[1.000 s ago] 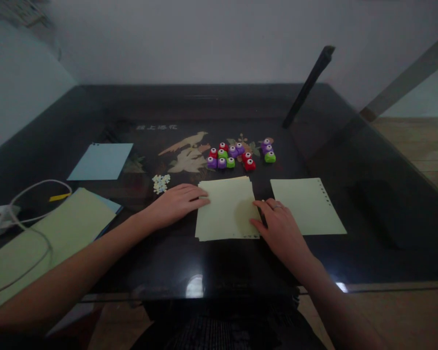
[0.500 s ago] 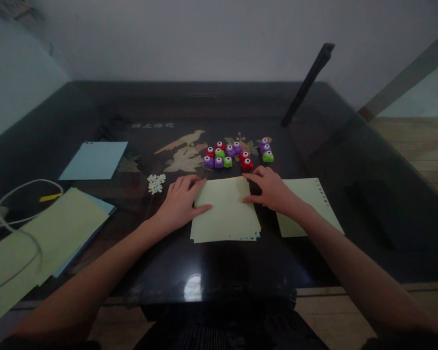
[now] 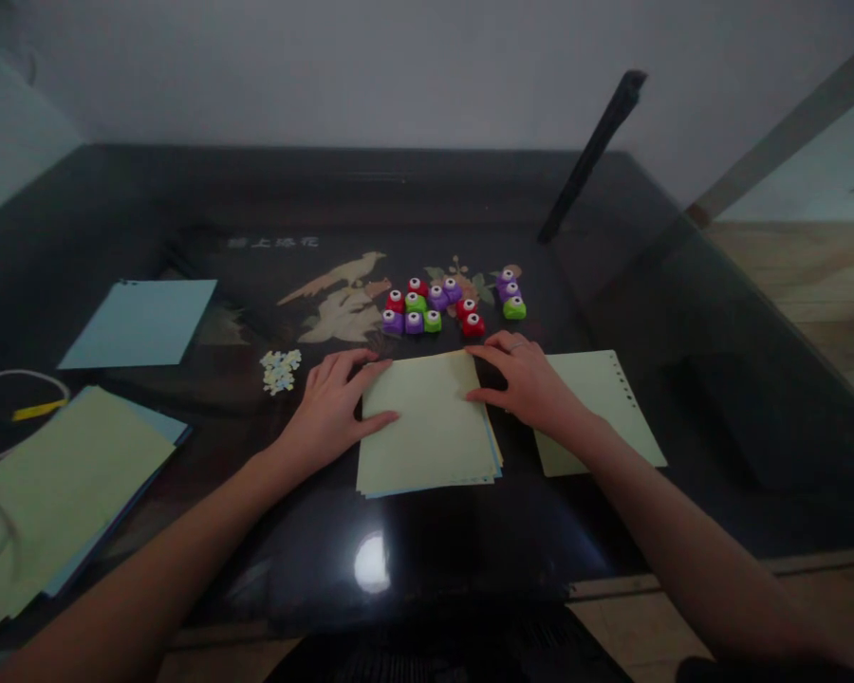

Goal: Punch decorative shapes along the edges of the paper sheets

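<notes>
As your two hands frame it on a glossy dark desk point(image 3: 291, 550), a stack of thin paper point(image 3: 427, 427) lies flat between them, its matte, pale yellow-green top sheet roughly square and its slightly uneven edges baring slivers of blue and yellow below. Small cut-out shapes line the lower edge toward its right corner. Your left hand point(image 3: 333, 403) is partly open, thumb and fingers parted, tips resting on the left margin and upper left corner. Your right hand point(image 3: 527, 384), likewise parted, touches the right margin and upper right corner; neither hand is closed around the paper. To the right, partly beneath your right forearm, a single pale sheet point(image 3: 587, 384) carries a row of little dark holes down its far edge. Beyond the stack sit rounded plastic pieces point(image 3: 437, 299) in red, green and purple, their circular white tops bearing dark marks. Near your left hand lies a patch of tiny pale paper cut-outs point(image 3: 280, 371), with a smooth light-blue sheet point(image 3: 142, 323) and a fanned pile of larger papers point(image 3: 71, 493) farther left.
</notes>
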`<state>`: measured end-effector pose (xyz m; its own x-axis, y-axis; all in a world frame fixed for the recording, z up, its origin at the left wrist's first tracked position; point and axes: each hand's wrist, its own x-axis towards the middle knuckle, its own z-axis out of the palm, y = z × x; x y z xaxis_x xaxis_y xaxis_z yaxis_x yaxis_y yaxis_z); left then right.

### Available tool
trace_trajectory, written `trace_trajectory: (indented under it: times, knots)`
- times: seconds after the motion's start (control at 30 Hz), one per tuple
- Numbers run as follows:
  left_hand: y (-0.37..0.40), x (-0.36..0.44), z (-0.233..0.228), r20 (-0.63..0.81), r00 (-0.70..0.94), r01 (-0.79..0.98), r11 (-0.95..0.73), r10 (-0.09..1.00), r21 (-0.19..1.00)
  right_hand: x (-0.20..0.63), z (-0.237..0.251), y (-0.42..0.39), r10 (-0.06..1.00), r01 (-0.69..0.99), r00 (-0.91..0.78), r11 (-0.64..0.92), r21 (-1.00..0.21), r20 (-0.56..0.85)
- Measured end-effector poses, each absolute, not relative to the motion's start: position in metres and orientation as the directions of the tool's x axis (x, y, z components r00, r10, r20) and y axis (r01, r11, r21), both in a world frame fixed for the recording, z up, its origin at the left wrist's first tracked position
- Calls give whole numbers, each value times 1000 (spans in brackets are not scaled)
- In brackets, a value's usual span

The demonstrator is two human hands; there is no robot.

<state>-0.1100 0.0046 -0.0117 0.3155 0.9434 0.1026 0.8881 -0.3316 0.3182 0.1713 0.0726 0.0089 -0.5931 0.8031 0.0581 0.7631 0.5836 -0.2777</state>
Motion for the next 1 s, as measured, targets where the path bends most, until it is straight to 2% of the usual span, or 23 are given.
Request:
trace_trajectory:
  times: [0.13, 0.23, 0.3, 0.37, 0.43, 0.5, 0.6, 0.77, 1.0]
  knots:
    - [4, -108, 0, 255, 369, 827, -440, 894, 349, 198, 27, 87, 840, 783, -526, 538, -312, 130]
    - [-6, -88, 21, 344, 480, 679, -591, 807, 436, 225, 37, 102, 888, 841, -446, 459, -288, 111]
    - [-16, -60, 34, 289, 663, 525, -704, 691, 478, 240, 38, 110, 897, 867, -438, 437, -240, 52]
    - [-27, -24, 38, 290, 810, 358, -820, 511, 446, 249, 35, 114, 883, 864, -470, 458, -209, -9]
    - [-35, 14, 34, 315, 870, 246, -888, 379, 389, 255, 30, 115, 875, 867, -482, 469, -169, -48]
    - [-38, 47, 24, 291, 903, 215, -920, 315, 328, 259, 26, 111, 892, 891, -449, 441, -108, -60]
    - [-36, 73, 9, 271, 897, 283, -924, 350, 257, 269, 25, 101, 927, 928, -371, 369, -51, -49]
    - [-25, 70, 2, 274, 854, 411, -897, 442, 163, 292, 23, 79, 958, 957, -286, 287, 29, -28]
    - [0, 64, 9, 168, 786, 583, -804, 595, 118, 320, 13, 44, 1000, 999, 23, -23, 49, 14]
